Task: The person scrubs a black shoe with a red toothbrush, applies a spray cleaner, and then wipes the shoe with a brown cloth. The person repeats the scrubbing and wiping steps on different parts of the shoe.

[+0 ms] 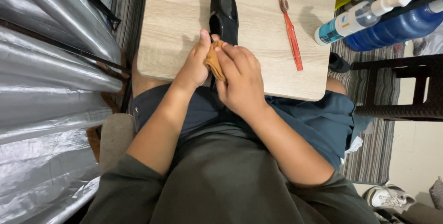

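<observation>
A glossy black shoe lies lengthwise on the light wooden table, its heel end toward me. My left hand grips the heel end, thumb up along its side. My right hand presses a small tan cloth against the back of the shoe, fingers curled over the cloth. Both hands touch each other at the table's near edge, and they hide the shoe's heel.
A red toothbrush lies on the table right of the shoe. A white and blue spray bottle and a blue jug sit at the right. Silver sheeting covers the left. A dark frame stands at right.
</observation>
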